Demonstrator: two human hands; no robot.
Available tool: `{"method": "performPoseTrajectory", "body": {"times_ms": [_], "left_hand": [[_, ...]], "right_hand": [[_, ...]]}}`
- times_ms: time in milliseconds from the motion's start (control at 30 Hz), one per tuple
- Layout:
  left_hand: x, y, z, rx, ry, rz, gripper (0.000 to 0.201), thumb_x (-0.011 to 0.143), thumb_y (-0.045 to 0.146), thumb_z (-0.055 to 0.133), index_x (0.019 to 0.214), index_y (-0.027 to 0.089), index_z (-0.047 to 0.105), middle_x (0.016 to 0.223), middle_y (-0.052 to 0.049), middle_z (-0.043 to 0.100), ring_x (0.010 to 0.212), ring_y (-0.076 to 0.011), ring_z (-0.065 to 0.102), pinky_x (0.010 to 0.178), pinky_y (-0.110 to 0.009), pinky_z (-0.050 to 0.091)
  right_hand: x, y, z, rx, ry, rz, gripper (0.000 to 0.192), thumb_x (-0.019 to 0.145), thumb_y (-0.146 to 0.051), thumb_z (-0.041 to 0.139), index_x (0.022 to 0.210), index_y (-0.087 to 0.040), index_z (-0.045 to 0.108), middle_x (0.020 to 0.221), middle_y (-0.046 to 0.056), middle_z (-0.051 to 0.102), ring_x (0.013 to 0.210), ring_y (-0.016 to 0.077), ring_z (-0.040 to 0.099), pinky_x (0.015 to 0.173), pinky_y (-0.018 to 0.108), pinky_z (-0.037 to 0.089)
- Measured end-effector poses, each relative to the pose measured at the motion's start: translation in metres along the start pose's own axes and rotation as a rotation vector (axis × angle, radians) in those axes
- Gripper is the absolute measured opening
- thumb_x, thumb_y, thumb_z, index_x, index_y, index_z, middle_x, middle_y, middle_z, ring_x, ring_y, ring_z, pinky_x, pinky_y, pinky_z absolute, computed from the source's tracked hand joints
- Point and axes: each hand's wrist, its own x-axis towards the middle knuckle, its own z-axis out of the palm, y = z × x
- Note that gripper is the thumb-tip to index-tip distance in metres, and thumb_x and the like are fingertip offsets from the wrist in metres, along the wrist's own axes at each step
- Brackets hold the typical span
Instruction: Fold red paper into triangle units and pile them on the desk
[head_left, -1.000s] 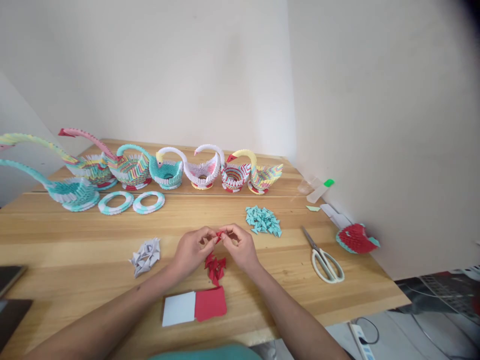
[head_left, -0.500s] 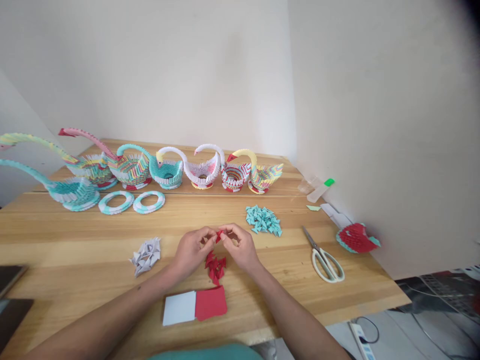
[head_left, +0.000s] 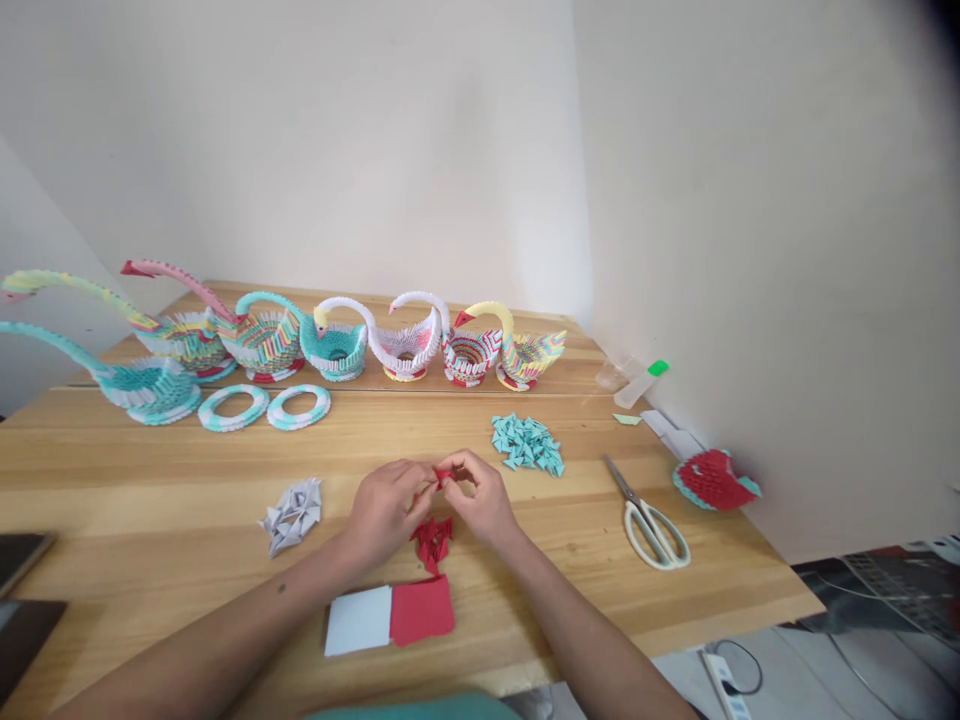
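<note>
My left hand (head_left: 386,507) and my right hand (head_left: 480,497) meet over the middle of the wooden table (head_left: 525,560), fingertips pinching one small red paper piece (head_left: 442,475) between them. Just below the hands lies a small pile of folded red pieces (head_left: 433,540). Nearer to me sit a red paper square (head_left: 421,609) and a white paper square (head_left: 358,620), side by side. A heap of folded white pieces (head_left: 292,513) lies to the left of my left hand, and a heap of teal pieces (head_left: 526,443) lies to the upper right.
A row of modular paper swans (head_left: 337,345) lines the back of the table, with two teal-white rings (head_left: 266,408) in front. White scissors (head_left: 649,520) and a red-teal paper piece (head_left: 712,478) lie at the right by the wall. A dark device (head_left: 22,590) sits at the left edge.
Both hands have shifted slightly lower and closer together on the red piece. The view has tilted a little; nothing else on the table moved.
</note>
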Motion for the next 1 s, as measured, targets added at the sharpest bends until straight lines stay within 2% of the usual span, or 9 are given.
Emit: {"method": "performPoseTrajectory", "body": {"times_ms": [100,333,500,600,700,800,867,1000], "left_hand": [[-0.002,0.0,0.003,0.04,0.037,0.042,0.015,0.085,0.018,0.052,0.093,0.021,0.066,0.095,-0.008,0.075,0.084,-0.0218,0.068,0.076,-0.032,0.051],[-0.005,-0.002,0.01,0.019,0.077,-0.004,0.024,0.084,0.017,0.056,0.106,0.023,0.061,0.095,-0.006,0.073,0.084,-0.0212,0.068,0.077,-0.033,0.052],[-0.005,-0.002,0.013,-0.037,0.089,-0.006,0.029,0.084,0.014,0.054,0.111,0.023,0.058,0.109,-0.008,0.07,0.096,-0.0223,0.065,0.081,-0.035,0.051],[-0.004,0.0,0.012,-0.051,0.072,-0.008,0.034,0.081,0.008,0.051,0.111,0.023,0.058,0.11,-0.008,0.069,0.097,-0.0226,0.065,0.084,-0.036,0.05],[-0.002,0.001,0.01,-0.087,0.048,-0.063,0.037,0.079,0.006,0.049,0.111,0.022,0.058,0.106,-0.008,0.07,0.095,-0.0232,0.064,0.083,-0.036,0.049],[0.002,-0.003,0.008,-0.211,0.046,-0.181,0.034,0.08,0.009,0.048,0.11,0.021,0.057,0.101,-0.007,0.07,0.09,-0.022,0.065,0.081,-0.035,0.049],[0.006,-0.007,0.008,-0.366,0.048,-0.276,0.031,0.08,0.012,0.048,0.109,0.02,0.055,0.094,-0.006,0.071,0.083,-0.0203,0.066,0.077,-0.034,0.05],[0.012,-0.015,0.008,-0.639,0.033,-0.389,0.027,0.079,0.018,0.05,0.106,0.017,0.052,0.082,-0.004,0.067,0.076,-0.0182,0.066,0.07,-0.03,0.051]], "right_hand": [[0.0,0.0,0.0,0.029,0.018,-0.01,0.016,0.074,-0.01,0.054,0.08,-0.021,0.064,0.08,0.002,0.068,0.076,0.0168,0.064,0.074,0.029,0.052],[0.0,-0.001,0.002,0.021,0.091,0.008,0.015,0.073,-0.012,0.054,0.078,-0.021,0.063,0.075,0.0,0.067,0.072,0.0167,0.062,0.071,0.028,0.05],[-0.001,0.002,0.006,0.015,0.11,0.012,0.014,0.072,-0.011,0.053,0.076,-0.021,0.061,0.074,0.0,0.065,0.071,0.0164,0.061,0.07,0.027,0.049],[-0.002,0.001,0.009,0.015,0.098,0.01,0.014,0.073,-0.01,0.052,0.077,-0.021,0.06,0.075,0.0,0.064,0.072,0.0164,0.061,0.07,0.027,0.05],[-0.004,-0.003,0.008,0.035,0.03,0.013,0.01,0.077,-0.014,0.056,0.082,-0.021,0.061,0.082,0.002,0.067,0.077,0.017,0.063,0.074,0.029,0.051],[-0.004,-0.006,0.005,0.136,-0.068,0.055,0.016,0.083,-0.024,0.06,0.098,-0.021,0.064,0.092,0.004,0.07,0.085,0.0183,0.065,0.081,0.031,0.052],[-0.003,-0.005,0.002,0.23,-0.103,0.104,0.022,0.089,-0.032,0.055,0.106,-0.021,0.063,0.094,0.005,0.07,0.088,0.0186,0.066,0.082,0.031,0.053],[0.0,0.001,-0.001,0.276,-0.075,0.178,0.027,0.088,-0.039,0.056,0.103,-0.02,0.066,0.086,0.005,0.071,0.082,0.0184,0.067,0.079,0.031,0.054]]}}
